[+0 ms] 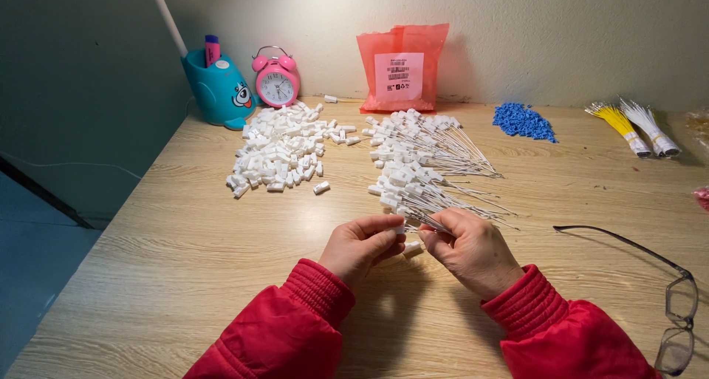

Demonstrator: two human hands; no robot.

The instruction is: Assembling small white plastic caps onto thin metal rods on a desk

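Both hands meet over the wooden desk, in red sleeves. My left hand pinches a small white plastic piece between thumb and fingers. My right hand grips a thin white tie close to that piece, at the near end of a pile of white ties with block heads. Another small white piece lies on the desk under the hands. A heap of loose white plastic pieces lies further back on the left.
At the back stand a teal pen holder, a pink alarm clock and a red plastic bag. Blue pieces and yellow and white tie bundles lie back right. Glasses rest near the right edge.
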